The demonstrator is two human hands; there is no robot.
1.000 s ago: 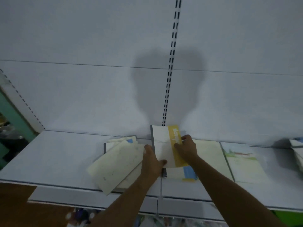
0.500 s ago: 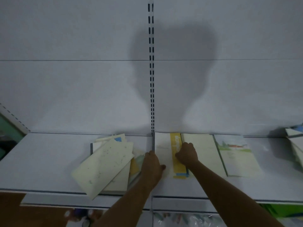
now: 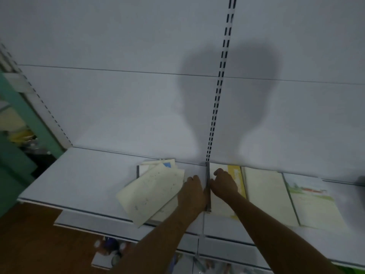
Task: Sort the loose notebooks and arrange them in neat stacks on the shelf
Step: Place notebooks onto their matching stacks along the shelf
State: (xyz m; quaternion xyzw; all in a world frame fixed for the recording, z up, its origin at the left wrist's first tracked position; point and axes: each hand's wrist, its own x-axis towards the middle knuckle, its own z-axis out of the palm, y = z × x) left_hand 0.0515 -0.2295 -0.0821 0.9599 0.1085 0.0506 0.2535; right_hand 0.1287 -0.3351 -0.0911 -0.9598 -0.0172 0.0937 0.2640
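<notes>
With both hands point(image 3: 192, 191) point(image 3: 224, 183) resting flat, grasping nothing, I should square the yellow-striped notebook point(image 3: 234, 175) against its neighbour point(image 3: 264, 192).

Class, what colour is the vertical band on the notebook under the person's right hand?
Yellow, on a white cover: the band shows beside the right hand in the head view.
</notes>
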